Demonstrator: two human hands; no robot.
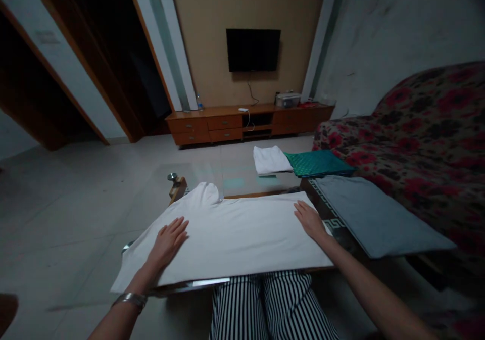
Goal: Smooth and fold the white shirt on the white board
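Far left: dark doorway [87,62] with wood frame, above pale floor tiles [76,203]. Brown object [7,309] at the lower corner, cut off by the picture edge, too dark to identify.

Left hand [166,244]: flat on the white cloth [227,234], fingers [178,229] slightly apart, no grip. Metal bracelet [131,299] on the wrist.

White cloth: spread across the near end of a glass table [197,176], overhanging the near edge, one bunched peak at the far left. Small metal fitting [172,177] on a wooden table corner just beyond the peak.

Center, below the table edge: black-and-white striped trousers [273,304], on the person's legs.

Center, back wall: wall-mounted TV [253,50] above a low wooden cabinet [250,123], with bottle [199,102], white charger [243,109] and clear box [288,100] on top.

Right hand [310,220]: resting on the cloth's far right edge, fingers [301,211] close together, no grip.

Farther on the table: folded white cloth [271,159] touching a teal cushion [318,163].

Far right: grey cushion [379,216], just beside the right hand, and red floral sofa [428,143].
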